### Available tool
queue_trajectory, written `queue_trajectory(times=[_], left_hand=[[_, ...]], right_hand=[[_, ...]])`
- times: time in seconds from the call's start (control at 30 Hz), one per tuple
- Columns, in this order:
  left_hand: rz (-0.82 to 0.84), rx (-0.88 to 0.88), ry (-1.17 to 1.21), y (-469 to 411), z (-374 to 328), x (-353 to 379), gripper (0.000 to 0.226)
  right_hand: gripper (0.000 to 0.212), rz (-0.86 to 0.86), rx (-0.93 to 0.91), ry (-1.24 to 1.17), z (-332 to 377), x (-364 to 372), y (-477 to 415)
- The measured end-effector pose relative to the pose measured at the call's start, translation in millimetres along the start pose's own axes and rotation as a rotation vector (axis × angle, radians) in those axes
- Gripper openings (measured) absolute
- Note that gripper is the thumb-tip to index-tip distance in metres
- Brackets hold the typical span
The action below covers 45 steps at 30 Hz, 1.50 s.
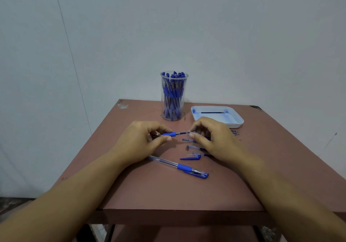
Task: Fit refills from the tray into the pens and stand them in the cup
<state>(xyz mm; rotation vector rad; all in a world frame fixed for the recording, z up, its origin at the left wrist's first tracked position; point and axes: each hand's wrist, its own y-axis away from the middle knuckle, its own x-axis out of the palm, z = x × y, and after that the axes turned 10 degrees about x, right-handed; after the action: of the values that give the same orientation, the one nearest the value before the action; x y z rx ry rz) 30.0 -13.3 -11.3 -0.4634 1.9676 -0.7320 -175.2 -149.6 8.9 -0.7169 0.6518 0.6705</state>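
— Brown table (243,167), grey wall (243,36) behind. Found pen (169,134) where?
— Mid-table, short of cup (173,95) at twelve o'clock. Pinched at blue grip by left hand (142,140); refill (184,132) pinched by right hand (211,138), seemingly partly inside.
— Handled how?
— Looked light, thin, probably bendy. Judged rubber grip safest hold, refill taken close to barrel. Spotted spare (211,112) in tray (237,119), one o'clock.
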Motion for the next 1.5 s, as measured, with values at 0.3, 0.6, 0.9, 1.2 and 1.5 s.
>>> queue_trajectory(times=[0.3, 0.6, 0.9, 1.2, 1.5], left_hand=[[-0.014, -0.013, 0.007, 0, 1, -1, 0.014], [-0.016, -0.02, -0.006, 0, -1, -2, 0.015], [-0.02, -0.026, 0.015, 0, -1, -2, 0.015], [-0.02, 0.001, 0.019, -1, -3, 0, 0.015], [-0.049, -0.018, 0.016, -1, 1, -1, 0.017]], right_hand=[[0.019, 0.088, 0.037, 0.079, -8, 0, -3], [0.01, 0.228, 0.065, 0.175, -7, 3, -10], [0.018, -0.042, 0.122, -0.271, 0, -1, -6], [0.012, 0.047, 0.087, -0.306, 5, 7, -3], [0.023, -0.05, 0.091, -0.319, 5, 0, -4]])
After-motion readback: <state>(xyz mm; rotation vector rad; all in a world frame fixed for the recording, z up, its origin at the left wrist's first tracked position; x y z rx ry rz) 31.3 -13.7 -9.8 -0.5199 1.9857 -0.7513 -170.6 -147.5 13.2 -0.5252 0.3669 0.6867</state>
